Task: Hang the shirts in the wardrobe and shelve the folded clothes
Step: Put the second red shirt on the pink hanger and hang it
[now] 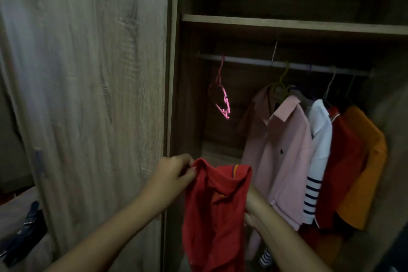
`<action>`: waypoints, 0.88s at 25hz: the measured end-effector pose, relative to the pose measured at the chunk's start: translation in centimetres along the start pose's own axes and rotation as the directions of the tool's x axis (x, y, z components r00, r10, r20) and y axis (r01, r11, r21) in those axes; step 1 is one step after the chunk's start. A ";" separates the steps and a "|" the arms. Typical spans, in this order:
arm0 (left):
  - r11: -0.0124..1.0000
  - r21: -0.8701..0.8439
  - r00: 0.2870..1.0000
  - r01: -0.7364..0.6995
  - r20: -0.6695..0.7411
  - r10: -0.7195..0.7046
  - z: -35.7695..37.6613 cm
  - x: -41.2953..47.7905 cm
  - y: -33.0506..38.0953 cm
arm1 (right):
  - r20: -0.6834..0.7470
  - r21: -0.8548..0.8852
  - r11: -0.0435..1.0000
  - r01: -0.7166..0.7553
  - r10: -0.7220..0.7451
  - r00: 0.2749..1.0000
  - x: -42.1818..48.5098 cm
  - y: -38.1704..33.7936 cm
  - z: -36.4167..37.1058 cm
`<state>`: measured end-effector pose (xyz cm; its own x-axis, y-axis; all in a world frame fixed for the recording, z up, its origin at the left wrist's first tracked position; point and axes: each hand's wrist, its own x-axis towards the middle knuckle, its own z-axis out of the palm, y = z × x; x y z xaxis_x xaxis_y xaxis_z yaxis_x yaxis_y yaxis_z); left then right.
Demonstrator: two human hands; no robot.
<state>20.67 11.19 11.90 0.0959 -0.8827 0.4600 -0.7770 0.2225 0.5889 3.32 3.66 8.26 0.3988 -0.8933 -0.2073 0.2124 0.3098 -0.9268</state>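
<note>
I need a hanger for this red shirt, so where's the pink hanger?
In the head view, the pink hanger hangs alone at the left end of the rail, left of the pink shirt and above the left hand pinching the red shirt.

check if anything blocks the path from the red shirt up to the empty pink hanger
Nothing visible does. The red shirt, pinched by the left hand, is below the pink hanger with open space between; the hung shirts are further right on the rail.

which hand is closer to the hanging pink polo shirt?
Right. The right hand sits just left of the pink polo shirt, partly behind the red polo shirt; the left hand pinches that red shirt's collar, farther left.
</note>
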 end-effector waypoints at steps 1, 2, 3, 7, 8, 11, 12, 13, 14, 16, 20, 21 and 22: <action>0.996 -0.089 0.999 0.018 0.040 -0.014 -1.0 0.3 -0.2 | 0.017 0.043 0.999 -0.015 0.015 1.000 0.1 -0.1 0.2; 0.989 -0.146 0.998 0.023 0.063 -0.014 -2.0 0.7 -0.2 | 0.005 0.035 0.999 -0.006 0.006 1.000 0.4 -0.4 0.5; 0.985 -0.174 0.998 0.003 0.061 0.008 -3.0 1.0 0.0 | -0.022 0.028 1.000 0.014 -0.014 1.000 1.2 -0.8 0.2; 0.967 -0.230 0.987 -0.112 0.090 0.136 -6.8 2.8 1.8 | -0.206 -0.236 0.942 0.237 -0.287 0.936 4.9 -4.5 -1.1; 0.956 -0.269 0.985 -0.120 0.090 0.149 -7.7 3.3 2.4 | -0.214 -0.251 0.924 0.290 -0.345 0.914 5.5 -5.8 -1.2; 0.946 -0.283 0.980 -0.157 0.071 0.184 -9.7 4.7 3.7 | -0.123 -0.237 0.857 0.458 -0.494 0.861 7.4 -9.6 -0.7; 0.953 -0.243 0.978 -0.180 0.064 0.201 -10.0 5.1 3.7 | -0.091 -0.263 0.822 0.505 -0.542 0.835 8.2 -10.8 -0.2; 0.963 -0.179 0.973 -0.202 0.075 0.218 -10.3 5.2 3.7 | -0.069 -0.342 0.760 0.552 -0.606 0.792 9.1 -11.7 0.2; 0.970 -0.104 0.966 -0.221 0.113 0.233 -10.5 5.1 3.6 | -0.036 -0.457 0.667 0.589 -0.675 0.737 9.8 -12.9 1.0; 0.959 0.111 0.943 -0.262 0.239 0.230 -10.7 4.8 2.4 | 0.052 -0.662 0.448 0.601 -0.772 0.633 11.4 -14.5 2.3; 0.884 0.401 0.967 -0.240 0.183 0.180 -9.9 4.8 -0.2 | 0.143 -0.831 0.263 0.491 -0.751 0.645 15.7 -15.8 3.9; 0.816 0.487 0.949 -0.310 0.206 0.237 -10.1 4.2 -1.3 | 0.148 -0.845 0.263 0.466 -0.722 0.676 16.8 -16.0 4.3; 0.800 0.529 0.958 -0.284 0.190 0.214 -10.5 4.3 -1.8 | 0.141 -0.852 0.277 0.444 -0.696 0.704 17.9 -16.1 4.7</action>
<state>28.99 11.34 19.82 -0.1930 -0.8767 0.4406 -0.9777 0.2095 -0.0114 11.18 -15.80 20.96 0.2590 -0.7989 0.5429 -0.5242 -0.5883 -0.6157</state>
